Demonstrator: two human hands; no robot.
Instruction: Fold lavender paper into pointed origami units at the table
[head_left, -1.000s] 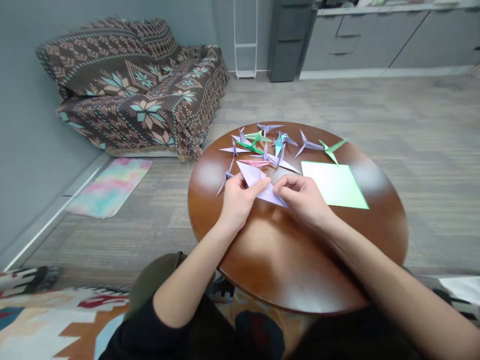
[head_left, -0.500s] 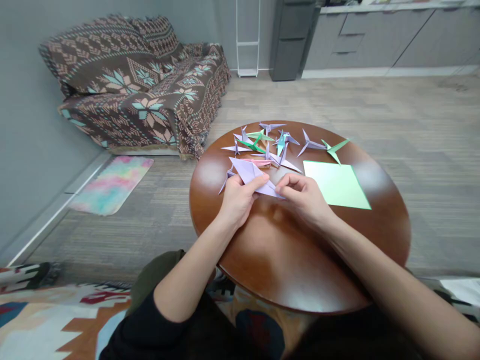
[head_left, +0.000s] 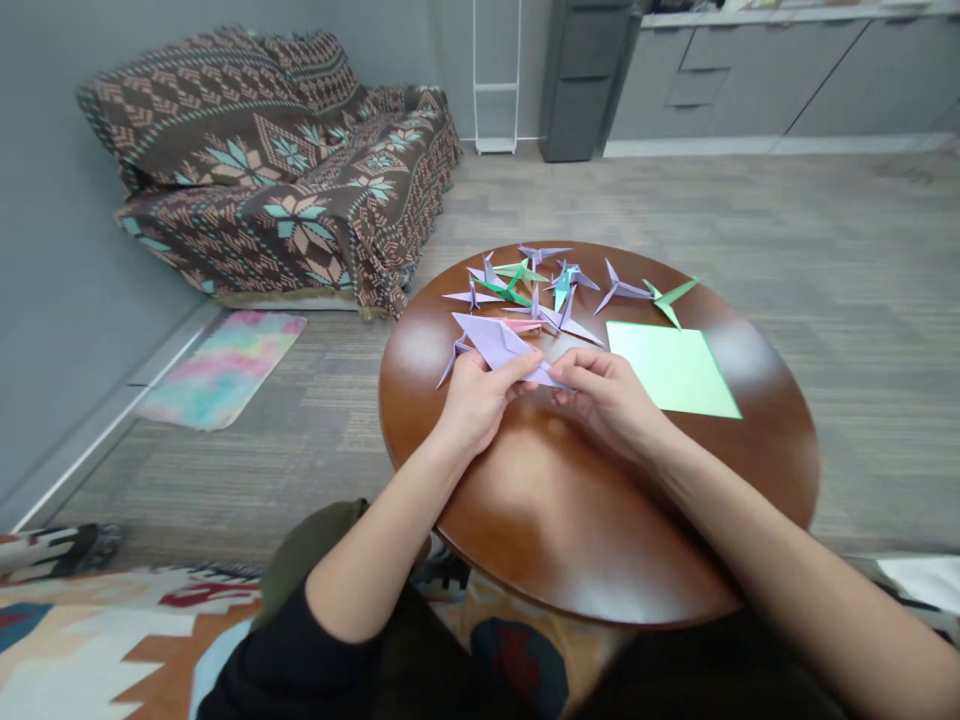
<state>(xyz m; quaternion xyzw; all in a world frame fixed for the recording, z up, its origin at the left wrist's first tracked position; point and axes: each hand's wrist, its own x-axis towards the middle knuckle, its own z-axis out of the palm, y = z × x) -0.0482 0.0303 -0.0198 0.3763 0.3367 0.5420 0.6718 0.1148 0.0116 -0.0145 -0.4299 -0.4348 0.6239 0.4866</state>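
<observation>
A partly folded piece of lilac origami paper is held above the table, its long point aimed to the upper left. My left hand is closed on its middle, thumb on top. My right hand pinches the narrow lower right tip between thumb and fingers. Just beyond the hands lie several folded paper cranes in lilac, a green paper crane and a pink folded paper among them. To the right of my right hand rests a pale green stack of square paper.
The round brown wooden table stands close in front of my knees. A light green crane and a lilac crane lie near its far right edge. Beyond are a covered sofa, a pastel mat and grey cabinets.
My right fingers have closed more firmly around the lilac paper's right tip, with the other fingers now under it. The paper has shifted slightly to the left and turned a little.
</observation>
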